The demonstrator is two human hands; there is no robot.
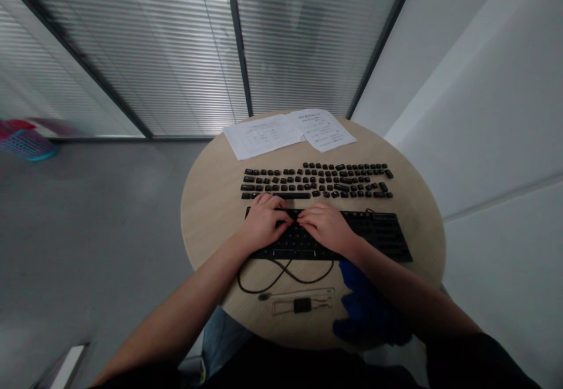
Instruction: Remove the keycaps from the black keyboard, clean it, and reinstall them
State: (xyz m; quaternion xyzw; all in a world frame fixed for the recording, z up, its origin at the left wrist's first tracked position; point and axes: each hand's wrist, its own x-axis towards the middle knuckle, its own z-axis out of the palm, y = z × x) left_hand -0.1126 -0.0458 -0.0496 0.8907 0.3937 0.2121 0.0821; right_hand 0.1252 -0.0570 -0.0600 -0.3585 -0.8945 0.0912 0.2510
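A black keyboard (373,236) stripped of its keycaps lies across the table, with both my hands over its upper part. My left hand (266,223) is above the left side, fingers curled in and thumb towards the middle. Close beside it, my right hand (326,226) bends over the centre with fingertips drawn together. Whatever the fingertips hold is too small to make out. Beyond the keyboard, loose black keycaps (341,187) are laid out in rows, including a long spacebar (292,196) near my left fingers.
Printed sheets (268,135) lie at the round table's (202,201) far edge. Nearer me are a looped cable (259,291), a thin rod-like tool (299,293), a wire keycap puller (302,305) and a blue cloth (369,313). A blue basket (29,145) stands on the floor at left.
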